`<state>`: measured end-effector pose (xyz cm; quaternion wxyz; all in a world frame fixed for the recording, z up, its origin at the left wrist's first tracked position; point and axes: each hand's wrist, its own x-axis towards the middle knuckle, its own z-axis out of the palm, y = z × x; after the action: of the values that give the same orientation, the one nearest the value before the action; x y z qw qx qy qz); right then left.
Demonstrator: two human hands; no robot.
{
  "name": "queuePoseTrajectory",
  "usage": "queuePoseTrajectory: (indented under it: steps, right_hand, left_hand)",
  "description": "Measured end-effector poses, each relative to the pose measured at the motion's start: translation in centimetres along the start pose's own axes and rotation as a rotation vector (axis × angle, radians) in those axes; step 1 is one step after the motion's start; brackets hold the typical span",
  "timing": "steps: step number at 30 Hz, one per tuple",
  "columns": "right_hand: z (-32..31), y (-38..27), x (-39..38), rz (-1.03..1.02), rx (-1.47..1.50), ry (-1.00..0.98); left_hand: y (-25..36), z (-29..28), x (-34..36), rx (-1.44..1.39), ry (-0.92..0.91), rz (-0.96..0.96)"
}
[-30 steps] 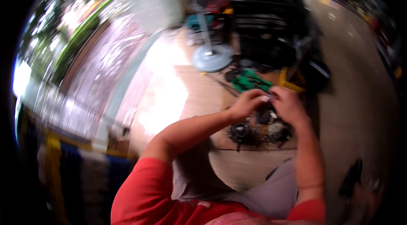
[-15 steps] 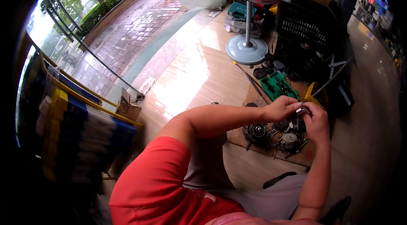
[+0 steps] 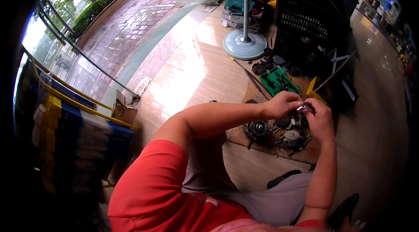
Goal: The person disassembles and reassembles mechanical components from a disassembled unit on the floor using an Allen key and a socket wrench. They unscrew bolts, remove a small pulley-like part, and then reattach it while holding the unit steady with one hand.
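My left hand (image 3: 283, 105) and my right hand (image 3: 320, 119) meet over the work area. A small shiny chrome metal piece (image 3: 302, 108) sticks out from the fingers of my right hand, which are closed round it. The left thumb and fingers are pinched at its far end; what lies between them is hidden. Below the hands are a dark round machine part (image 3: 257, 128) with a ringed centre and a grey round metal part (image 3: 291, 136). Both rest on a brown cardboard sheet (image 3: 239, 136). Beyond the left hand lies an opened green tool case (image 3: 278, 81).
A standing fan's round base (image 3: 245, 44) is on the floor ahead. Black plastic crates (image 3: 303, 22) stand at the far right, with a yellow object (image 3: 315, 90) nearer. Long thin rods (image 3: 253, 79) lie left of the case. A rack with yellow rails (image 3: 78, 98) is at the left.
The view has shifted slightly, moving the scene left and up. The hands stay together; the chrome piece has turned a little and points more to the lower left.
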<state>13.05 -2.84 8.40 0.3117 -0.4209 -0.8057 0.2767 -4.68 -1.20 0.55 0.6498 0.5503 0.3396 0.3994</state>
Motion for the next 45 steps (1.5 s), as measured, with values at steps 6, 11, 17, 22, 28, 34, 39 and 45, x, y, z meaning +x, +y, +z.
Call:
queuePoseTrajectory:
  steps: [6, 11, 17, 22, 28, 34, 39, 45]
  right_hand:
    - [-0.18, 0.18, -0.14, -0.028, -0.015, 0.014]
    - [-0.31, 0.21, -0.24, -0.032, -0.024, 0.006]
    - [-0.35, 0.30, -0.23, -0.029, -0.033, -0.002]
    - [-0.22, 0.44, -0.24, -0.031, -0.034, -0.007]
    - [-0.12, 0.41, -0.27, -0.027, -0.023, -0.019]
    - [-0.11, 0.32, -0.25, -0.004, -0.030, -0.045]
    - [-0.09, 0.19, -0.28, -0.009, -0.022, -0.022]
    - [0.01, 0.42, -0.20, -0.059, -0.052, 0.012]
  left_hand:
    - [-0.18, 0.23, 0.15, -0.023, -0.015, 0.049]
    - [-0.59, 0.30, 0.24, -0.052, -0.036, 0.050]
    - [-0.72, 0.15, 0.21, -0.034, -0.054, 0.032]
    - [-0.48, 0.40, 0.09, -0.089, -0.031, 0.031]
    - [-0.22, 0.42, -0.01, -0.068, -0.063, 0.014]
    - [-0.53, 0.18, 0.12, 0.026, -0.050, 0.039]
    - [-0.56, 0.16, 0.19, 0.012, -0.060, 0.071]
    - [-0.59, 0.10, 0.16, -0.040, -0.083, 0.042]
